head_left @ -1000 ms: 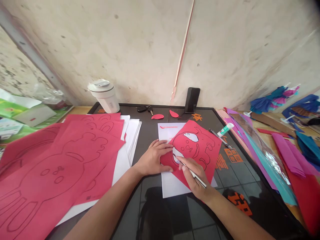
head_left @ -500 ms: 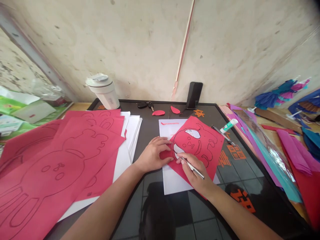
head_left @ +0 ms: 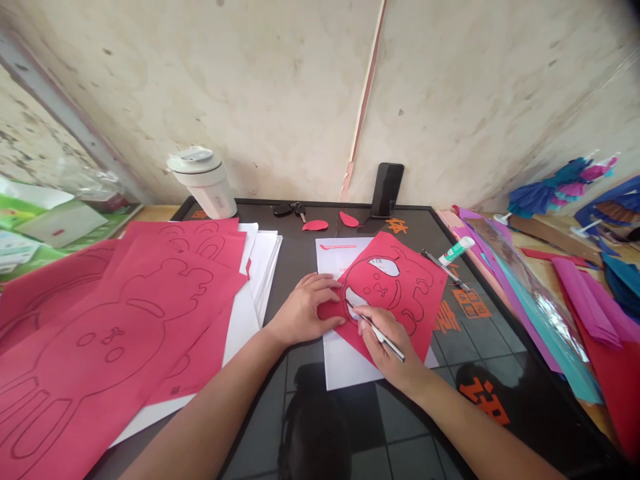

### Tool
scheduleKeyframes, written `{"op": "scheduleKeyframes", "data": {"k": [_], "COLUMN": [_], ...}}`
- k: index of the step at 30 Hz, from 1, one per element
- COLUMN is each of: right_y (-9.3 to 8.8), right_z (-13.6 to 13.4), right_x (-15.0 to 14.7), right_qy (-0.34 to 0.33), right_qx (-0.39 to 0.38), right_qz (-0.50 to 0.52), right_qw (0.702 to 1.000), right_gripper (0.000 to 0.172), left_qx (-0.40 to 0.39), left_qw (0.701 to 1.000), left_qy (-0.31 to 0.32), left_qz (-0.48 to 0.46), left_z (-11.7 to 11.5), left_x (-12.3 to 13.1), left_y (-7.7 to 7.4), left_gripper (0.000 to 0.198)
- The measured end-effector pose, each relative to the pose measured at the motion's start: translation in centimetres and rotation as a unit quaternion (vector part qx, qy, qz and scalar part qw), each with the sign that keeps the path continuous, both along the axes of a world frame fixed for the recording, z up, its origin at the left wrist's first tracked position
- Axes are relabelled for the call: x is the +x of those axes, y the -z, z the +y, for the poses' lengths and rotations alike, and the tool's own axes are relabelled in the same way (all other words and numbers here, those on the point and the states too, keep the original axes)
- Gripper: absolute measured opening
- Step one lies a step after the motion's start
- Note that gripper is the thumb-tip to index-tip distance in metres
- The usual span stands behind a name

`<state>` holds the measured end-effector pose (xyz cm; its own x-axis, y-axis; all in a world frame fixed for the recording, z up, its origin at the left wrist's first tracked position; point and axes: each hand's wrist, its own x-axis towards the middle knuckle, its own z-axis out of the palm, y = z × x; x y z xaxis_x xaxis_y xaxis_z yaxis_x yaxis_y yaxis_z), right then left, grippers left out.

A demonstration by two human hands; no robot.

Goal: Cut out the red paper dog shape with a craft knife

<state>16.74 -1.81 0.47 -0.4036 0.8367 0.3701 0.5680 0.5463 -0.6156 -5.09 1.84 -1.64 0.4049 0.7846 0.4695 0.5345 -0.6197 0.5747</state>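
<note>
A red paper sheet [head_left: 425, 280] with an outlined cartoon animal lies turned at an angle over white paper [head_left: 345, 373]. Two leaf-shaped openings in it show white beneath. My right hand [head_left: 390, 340] grips a slim silver craft knife [head_left: 383, 339], its tip at the edge of the nearer opening [head_left: 356, 301]. Flat on the red sheet's left corner rests my left hand [head_left: 307, 310], fingers apart and holding nothing. Two loose red leaf-shaped pieces, a left one [head_left: 315, 226] and a right one [head_left: 349, 219], lie beyond the sheet.
Large red sheets with drawn rabbits [head_left: 120, 320] cover the left side, over white paper. A white cup [head_left: 205, 183], keys [head_left: 293, 210] and a phone [head_left: 387, 190] stand or lie along the back. To the right are a pen [head_left: 445, 269], a glue stick [head_left: 457, 251] and coloured papers [head_left: 530, 293].
The craft knife's tip has shifted slightly up along the nearer opening's left edge, and its handle tilts a little differently. My left hand stays in place on the sheet.
</note>
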Motion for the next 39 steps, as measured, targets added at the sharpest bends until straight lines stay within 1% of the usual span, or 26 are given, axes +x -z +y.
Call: {"op": "scheduleKeyframes", "data": {"k": [3, 7, 11, 14, 18, 21, 23, 25, 29, 35, 39], "right_y": [-0.07, -0.14, 0.1, 0.21, 0.03, -0.2, -0.31, -0.32, -0.09, 0.14, 0.15], "right_z": [-0.01, 0.0, -0.01, 0.0, -0.02, -0.14, -0.23, -0.27, -0.25, -0.37, -0.41], "right_x": [0.05, 0.21, 0.21, 0.11, 0.03, 0.11, 0.21, 0.27, 0.17, -0.16, -0.16], "right_qy": [0.006, -0.009, -0.011, -0.004, -0.01, -0.013, -0.024, -0.034, -0.04, -0.065, -0.068], "right_qx": [-0.001, -0.007, 0.001, 0.008, 0.003, -0.004, -0.006, 0.004, 0.036, 0.069, 0.077], "right_qz": [0.004, 0.018, 0.003, -0.004, -0.003, 0.002, 0.004, 0.004, -0.01, -0.081, -0.077], "right_qw": [1.0, 1.0, 1.0, 1.0, 1.0, 1.0, 1.0, 0.999, 0.999, 0.992, 0.992], "right_gripper": [0.022, 0.022, 0.023, 0.023, 0.023, 0.023, 0.028, 0.033, 0.037, 0.04, 0.042], "left_qx": [-0.006, -0.008, -0.012, -0.014, -0.017, -0.023, -0.033, -0.041, -0.048, -0.054, -0.058], "left_qw": [1.0, 1.0, 1.0, 1.0, 1.0, 0.999, 0.998, 0.996, 0.994, 0.994, 0.994], "left_qy": [-0.001, -0.003, -0.002, -0.004, -0.008, -0.005, -0.006, -0.009, -0.01, -0.013, -0.018], "left_qz": [0.0, 0.004, 0.014, 0.019, 0.018, 0.034, 0.057, 0.08, 0.098, 0.093, 0.093], "left_z": [-0.06, -0.13, -0.21, -0.23, -0.26, -0.27, -0.25, -0.23, -0.22, -0.18, -0.15], "left_x": [0.0, -0.01, 0.04, 0.08, 0.1, 0.14, 0.18, 0.23, 0.3, 0.41, 0.42], "left_y": [-0.19, -0.34, -0.48, -0.53, -0.57, -0.68, -0.77, -0.86, -0.97, -0.96, -0.84], "left_gripper": [0.024, 0.021, 0.016, 0.018, 0.017, 0.028, 0.038, 0.043, 0.044, 0.046, 0.047]}}
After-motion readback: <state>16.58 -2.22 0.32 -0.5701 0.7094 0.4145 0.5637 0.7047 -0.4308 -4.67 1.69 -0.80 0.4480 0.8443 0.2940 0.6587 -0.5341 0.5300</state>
